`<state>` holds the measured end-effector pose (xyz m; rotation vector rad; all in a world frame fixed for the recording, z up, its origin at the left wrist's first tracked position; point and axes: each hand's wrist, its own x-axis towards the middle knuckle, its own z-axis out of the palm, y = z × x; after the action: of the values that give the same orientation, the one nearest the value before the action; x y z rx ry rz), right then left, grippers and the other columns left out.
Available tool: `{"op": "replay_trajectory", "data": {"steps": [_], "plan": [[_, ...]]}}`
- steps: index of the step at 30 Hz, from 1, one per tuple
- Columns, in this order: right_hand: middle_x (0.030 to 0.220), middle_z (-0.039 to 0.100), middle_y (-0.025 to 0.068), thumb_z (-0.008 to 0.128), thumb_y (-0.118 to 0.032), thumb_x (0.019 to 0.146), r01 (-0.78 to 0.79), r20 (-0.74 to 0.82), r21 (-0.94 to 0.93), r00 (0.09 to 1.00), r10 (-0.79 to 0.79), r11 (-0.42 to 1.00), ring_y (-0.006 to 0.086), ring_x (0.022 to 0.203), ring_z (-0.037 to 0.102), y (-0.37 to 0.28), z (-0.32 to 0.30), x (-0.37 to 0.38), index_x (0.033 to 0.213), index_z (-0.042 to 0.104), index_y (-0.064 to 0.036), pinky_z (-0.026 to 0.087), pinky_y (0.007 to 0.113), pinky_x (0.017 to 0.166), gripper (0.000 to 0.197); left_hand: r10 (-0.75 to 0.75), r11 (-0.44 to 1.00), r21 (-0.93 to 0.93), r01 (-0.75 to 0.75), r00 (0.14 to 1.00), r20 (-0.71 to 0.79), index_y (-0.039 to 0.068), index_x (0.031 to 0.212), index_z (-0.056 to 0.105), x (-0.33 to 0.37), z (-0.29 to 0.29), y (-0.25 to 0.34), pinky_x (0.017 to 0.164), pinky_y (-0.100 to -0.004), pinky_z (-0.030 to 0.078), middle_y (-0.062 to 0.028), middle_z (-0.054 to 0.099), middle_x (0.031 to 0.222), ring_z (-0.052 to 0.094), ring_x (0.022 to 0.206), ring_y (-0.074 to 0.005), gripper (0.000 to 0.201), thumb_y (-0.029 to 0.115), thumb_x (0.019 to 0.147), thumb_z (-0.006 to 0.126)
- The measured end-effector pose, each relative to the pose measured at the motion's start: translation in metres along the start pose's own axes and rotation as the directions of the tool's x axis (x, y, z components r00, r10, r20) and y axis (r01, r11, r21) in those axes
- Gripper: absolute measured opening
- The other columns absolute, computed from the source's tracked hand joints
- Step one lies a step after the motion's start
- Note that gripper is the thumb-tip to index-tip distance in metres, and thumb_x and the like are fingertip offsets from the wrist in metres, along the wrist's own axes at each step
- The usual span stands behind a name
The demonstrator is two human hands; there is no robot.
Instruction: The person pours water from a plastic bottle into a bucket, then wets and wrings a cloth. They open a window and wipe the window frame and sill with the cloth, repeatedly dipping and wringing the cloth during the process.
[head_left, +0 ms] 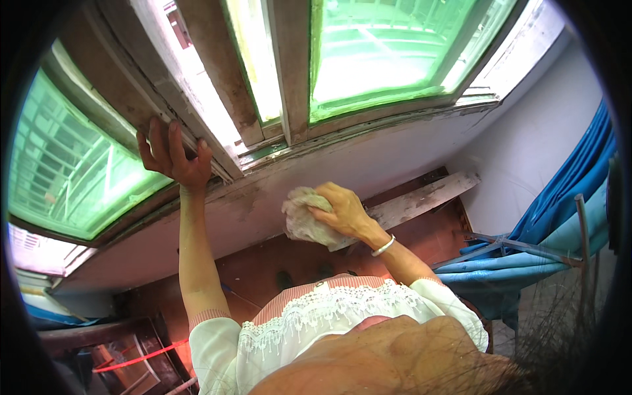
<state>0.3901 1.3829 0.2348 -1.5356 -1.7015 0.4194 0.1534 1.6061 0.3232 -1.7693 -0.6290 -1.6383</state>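
Observation:
My left hand is raised against the brown window frame, fingers spread and stretched along its wood. A crumpled, pale grey cloth is bunched in my right hand, whose fingers close around its right side. That hand is in front of the wall below the sill, apart from the glass. Green-tinted panes show on both sides of the frame: the left pane beside my left hand and the right pane farther up. Between them the bare wooden uprights meet the worn sill track.
A long pale board lies low along the wall over a reddish floor. Blue fabric hangs at the right over a metal-legged frame. Dark wooden furniture stands at lower left, crossed by a red strip.

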Motion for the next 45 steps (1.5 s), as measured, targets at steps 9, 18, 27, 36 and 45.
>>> {"op": "replay_trajectory", "data": {"steps": [9, 18, 27, 36, 45], "plan": [[0.094, 0.067, 0.0187, 0.068, -0.027, 0.079, -0.660, -0.144, -0.004, 0.744, 0.652, 0.752, 0.0329, 0.086, 0.066, 0.046, -0.029, -0.200, 0.103, 0.070, -0.0029, 0.051, 0.041, 0.078, 0.034, 0.069, 0.965, -0.257, -0.059, 0.997, 0.031, 0.010, 0.120, 0.062, 0.020, -0.013, 0.080, 0.108, -0.0476, 0.032, -0.0129, 0.042, 0.138, 0.037, 0.129, -0.0329, 0.038, 0.011, 0.082, 0.062], [0.094, 0.067, 0.0199, 0.067, -0.028, 0.079, -0.626, -0.265, 0.140, 0.722, 0.639, 0.767, 0.0359, 0.088, 0.065, 0.037, -0.007, -0.225, 0.102, 0.069, -0.0021, 0.051, 0.042, 0.080, 0.035, -0.013, 0.871, -0.490, 0.044, 0.998, 0.066, 0.005, 0.142, 0.040, 0.077, 0.070, 0.127, 0.113, -0.0511, 0.025, -0.0172, 0.033, 0.150, 0.026, 0.141, -0.0368, 0.070, 0.040, 0.088, 0.067], [0.095, 0.067, 0.0197, 0.065, -0.027, 0.079, -0.769, -0.349, 0.134, 0.553, 0.756, 0.625, 0.0359, 0.089, 0.064, 0.030, 0.010, -0.231, 0.101, 0.070, -0.0031, 0.050, 0.043, 0.081, 0.033, -0.057, 0.711, -0.703, -0.008, 0.996, -0.069, 0.002, 0.137, 0.045, 0.086, 0.098, 0.129, 0.113, -0.0540, 0.025, -0.0236, 0.036, 0.146, 0.028, 0.139, -0.0428, 0.065, 0.020, 0.079, 0.069], [0.092, 0.065, 0.0206, 0.065, -0.033, 0.080, -0.710, -0.045, 0.024, 0.703, 0.710, 0.704, 0.0365, 0.088, 0.064, 0.048, 0.042, -0.136, 0.099, 0.070, -0.0046, 0.050, 0.044, 0.079, 0.035, -0.022, 0.509, -0.861, 0.005, 1.000, -0.007, -0.001, 0.140, 0.040, 0.091, 0.132, 0.161, 0.116, -0.0510, 0.020, -0.0263, 0.023, 0.152, 0.020, 0.144, -0.0428, 0.064, 0.007, 0.081, 0.062], [0.096, 0.066, 0.0193, 0.065, -0.035, 0.081, -0.740, -0.175, 0.262, 0.594, 0.785, 0.619, 0.0361, 0.091, 0.064, 0.047, 0.056, -0.153, 0.104, 0.069, -0.0046, 0.050, 0.043, 0.081, 0.038, -0.090, 0.509, -0.860, 0.048, 0.996, 0.002, -0.004, 0.140, 0.041, 0.078, 0.171, 0.200, 0.114, -0.0509, 0.025, -0.0284, 0.024, 0.151, 0.023, 0.143, -0.0440, 0.062, -0.008, 0.079, 0.055]]}}
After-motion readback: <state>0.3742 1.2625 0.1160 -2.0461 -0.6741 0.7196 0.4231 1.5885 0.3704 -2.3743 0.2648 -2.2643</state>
